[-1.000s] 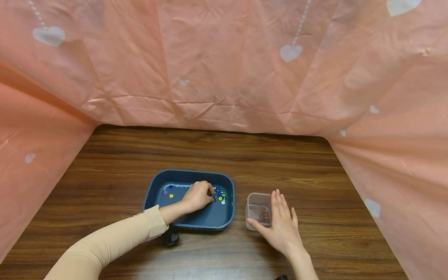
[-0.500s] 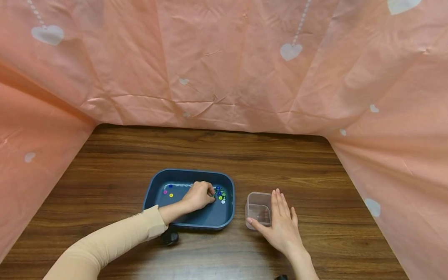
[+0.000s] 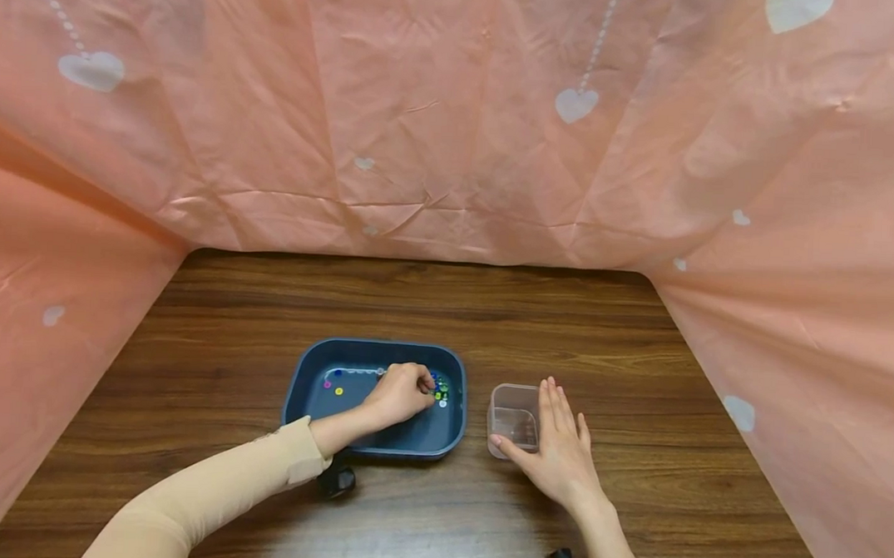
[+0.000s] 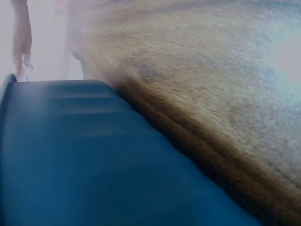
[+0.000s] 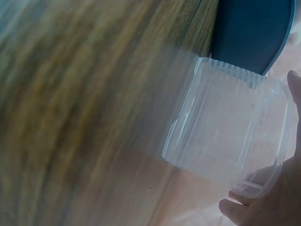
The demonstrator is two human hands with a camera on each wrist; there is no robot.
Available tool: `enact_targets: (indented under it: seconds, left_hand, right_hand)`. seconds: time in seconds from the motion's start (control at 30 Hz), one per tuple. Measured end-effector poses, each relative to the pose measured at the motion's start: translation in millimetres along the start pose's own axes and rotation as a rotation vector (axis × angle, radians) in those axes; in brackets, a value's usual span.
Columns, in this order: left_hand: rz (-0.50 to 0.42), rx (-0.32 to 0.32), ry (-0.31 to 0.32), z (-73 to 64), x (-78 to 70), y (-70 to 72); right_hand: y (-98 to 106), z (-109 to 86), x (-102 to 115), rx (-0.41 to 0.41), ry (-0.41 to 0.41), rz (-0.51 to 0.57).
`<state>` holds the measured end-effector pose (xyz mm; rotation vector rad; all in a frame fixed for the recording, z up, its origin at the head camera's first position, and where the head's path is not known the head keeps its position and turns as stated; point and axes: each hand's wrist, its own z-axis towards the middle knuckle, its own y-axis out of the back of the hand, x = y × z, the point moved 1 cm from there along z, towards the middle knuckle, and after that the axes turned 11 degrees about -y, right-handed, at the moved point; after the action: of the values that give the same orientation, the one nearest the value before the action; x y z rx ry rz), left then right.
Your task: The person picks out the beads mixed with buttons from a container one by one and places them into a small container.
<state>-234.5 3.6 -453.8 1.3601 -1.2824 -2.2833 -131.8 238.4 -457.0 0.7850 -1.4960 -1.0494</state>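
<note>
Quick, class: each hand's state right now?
Left hand: cannot be told; its bent fingers, in the blue tray, hide any grip.
Right hand: open against the clear container.

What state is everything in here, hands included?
Blue tray: upright, uncovered.
Small colored pieces: loose in the tray, some clustered, a few apart.
Left hand: in the tray, fingers bent; any grip is hidden.
Clear container: upright, uncovered, no colored pieces seen inside.
Right hand: fingers straight, against the container.
Pink cloth: hanging, creased.
</note>
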Motion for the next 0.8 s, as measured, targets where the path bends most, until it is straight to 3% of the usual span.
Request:
enact_targets:
  seconds: [0.5, 0.8]
  left_hand:
    - [-0.087, -0.044, -0.044, -0.1, -16.6, 4.2]
    - [-0.131, -0.059, -0.032, 1.5, -28.3, 8.5]
  right_hand:
    - [0, 1.0, 1, 0.000, 0.004, 0.012]
    - [0, 0.3, 2, 0.008, -0.004, 0.011]
